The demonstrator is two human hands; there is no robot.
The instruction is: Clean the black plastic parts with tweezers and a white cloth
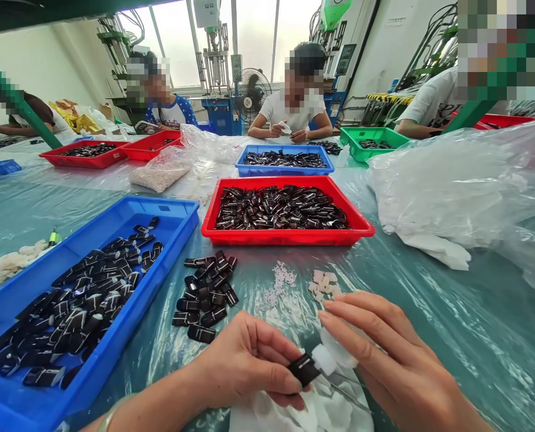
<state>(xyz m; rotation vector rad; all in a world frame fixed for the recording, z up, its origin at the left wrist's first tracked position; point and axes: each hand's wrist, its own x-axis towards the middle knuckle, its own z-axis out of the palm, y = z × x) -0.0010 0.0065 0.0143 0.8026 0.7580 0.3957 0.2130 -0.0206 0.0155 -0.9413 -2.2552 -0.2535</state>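
Between the thumb and fingers of my left hand [244, 363] is a small black glossy piece [304, 369] with a light line on it. My right hand [397, 354] is closed around a small translucent white squeeze bottle [325, 360], partly hidden by the fingers. The bottle's white nozzle end is at the black piece's outer end; whether they touch, I cannot tell. A thin metal tool [349, 393] lies below, over crumpled white paper [267, 414]. Just beyond my hands are loose black pieces [206, 294], tiny pale bits [280, 282] and cream pads [323, 284].
A blue tray [159, 207] of black pieces stands at left, a full red tray [289, 238] ahead, and another blue tray [285, 171] behind it. Plastic bags [465, 186] lie at right. Several people sit across the plastic-covered table [406, 312]. A green post [496, 90] slants at right.
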